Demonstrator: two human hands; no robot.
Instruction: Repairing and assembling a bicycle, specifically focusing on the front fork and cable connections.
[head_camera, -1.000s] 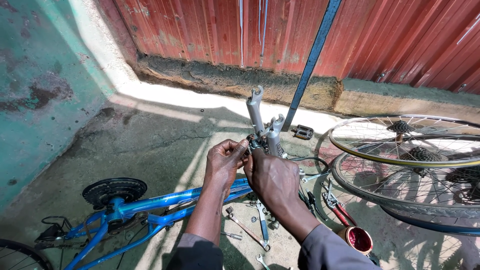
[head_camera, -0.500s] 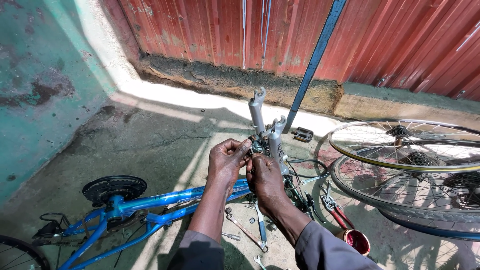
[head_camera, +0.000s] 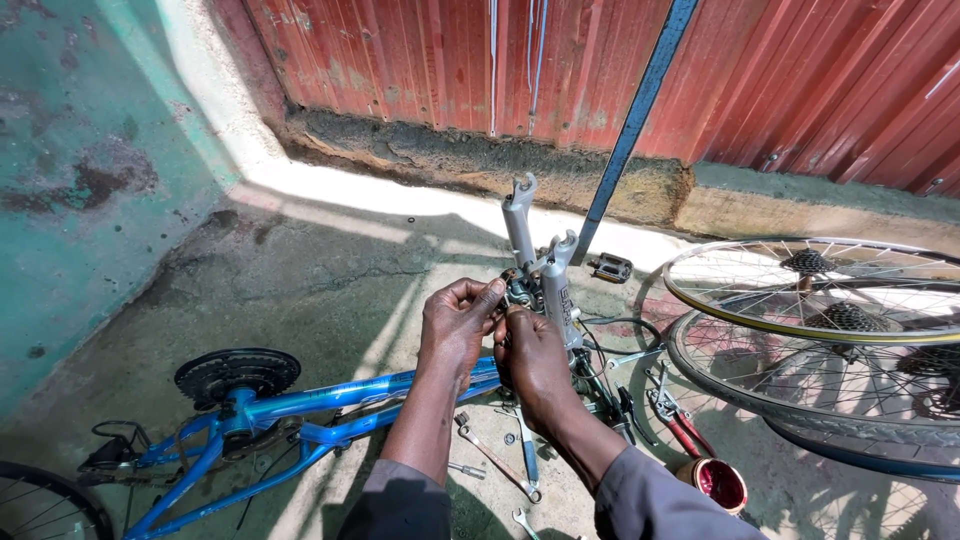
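Note:
A blue bicycle frame (head_camera: 330, 405) lies upside down on the concrete, its silver front fork (head_camera: 540, 255) pointing up without a wheel. My left hand (head_camera: 455, 325) pinches a small metal brake part (head_camera: 518, 293) on the fork with curled fingers. My right hand (head_camera: 530, 360) grips the same brake part from below, close against the fork leg. The two hands almost touch each other. The part itself is mostly hidden by my fingers.
Two loose bicycle wheels (head_camera: 820, 330) lie stacked at right. Several wrenches (head_camera: 495, 460), red-handled pliers (head_camera: 675, 420) and a small red tin (head_camera: 720, 482) lie on the ground below my hands. A pedal (head_camera: 610, 267) lies near a blue pole (head_camera: 635, 120). A red corrugated wall stands behind.
Both hands stayed on the fork's brake area with small finger shifts; the view moved slightly.

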